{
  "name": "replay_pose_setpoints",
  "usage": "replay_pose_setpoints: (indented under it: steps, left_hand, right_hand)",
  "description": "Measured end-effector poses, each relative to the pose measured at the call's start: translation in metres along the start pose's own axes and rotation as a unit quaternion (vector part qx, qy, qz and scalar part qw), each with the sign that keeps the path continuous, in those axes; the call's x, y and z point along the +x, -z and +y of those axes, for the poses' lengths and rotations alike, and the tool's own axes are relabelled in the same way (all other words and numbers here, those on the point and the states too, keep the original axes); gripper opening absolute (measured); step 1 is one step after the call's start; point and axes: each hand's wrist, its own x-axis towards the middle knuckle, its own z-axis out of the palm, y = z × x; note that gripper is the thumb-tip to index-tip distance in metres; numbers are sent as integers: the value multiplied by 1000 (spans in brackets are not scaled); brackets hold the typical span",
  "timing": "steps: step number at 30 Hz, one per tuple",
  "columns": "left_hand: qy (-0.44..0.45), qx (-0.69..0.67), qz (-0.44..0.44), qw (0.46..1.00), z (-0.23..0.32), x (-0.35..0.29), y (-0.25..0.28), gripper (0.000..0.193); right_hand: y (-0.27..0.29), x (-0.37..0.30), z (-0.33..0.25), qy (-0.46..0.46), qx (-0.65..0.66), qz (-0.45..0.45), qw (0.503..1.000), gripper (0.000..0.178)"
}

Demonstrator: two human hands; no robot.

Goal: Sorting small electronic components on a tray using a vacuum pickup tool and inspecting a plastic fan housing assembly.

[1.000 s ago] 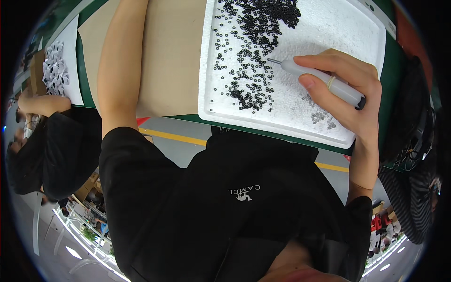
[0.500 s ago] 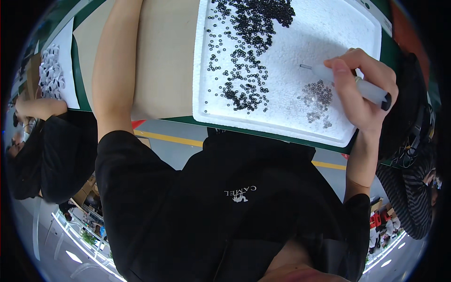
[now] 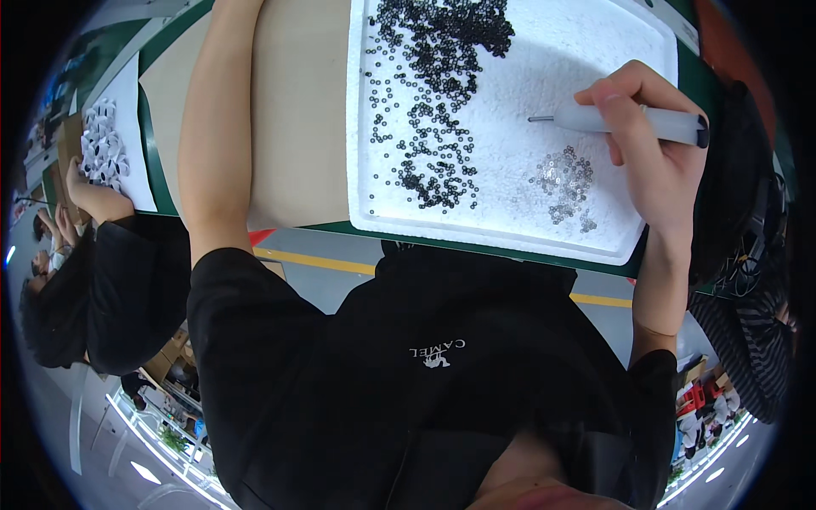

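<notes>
My right hand (image 3: pixel 650 144) is closed round a pale, pen-shaped tool (image 3: pixel 595 120) with a thin metal tip and a black end cap. The tip points left, over a bare stretch of the white foam tray (image 3: pixel 510 229). Below the tool lies a small cluster of clear little rings (image 3: pixel 567 183). Many small black rings (image 3: pixel 442 51) are heaped at the tray's far left, and more are scattered toward the near edge. My left forearm reaches up past the top edge of the picture, so the left hand itself is out of sight.
A beige board (image 3: pixel 297 110) lies left of the tray on the green table. Farther left, small white-and-dark pieces (image 3: pixel 104 144) rest on a white sheet beside another person's arm (image 3: pixel 102 197). A dark bag-like bulk (image 3: pixel 735 170) stands right of the tray.
My right hand has moved slightly up and left with the pen-shaped tool, which now lies more level. The whole view has shifted a little.
</notes>
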Motion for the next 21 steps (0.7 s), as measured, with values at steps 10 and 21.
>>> replay_pose_setpoints:
  steps: [10, 21]
  left_hand:
    - [-17, 94, 34, 995, 2, 8, 6, 30]
    - [339, -600, -44, 723, 133, 2, 10, 37]
  right_hand:
    - [24, 12, 8, -5, 348, -126, 929, 26]
    - [0, -7, -17, 90, 77, 98, 988, 27]
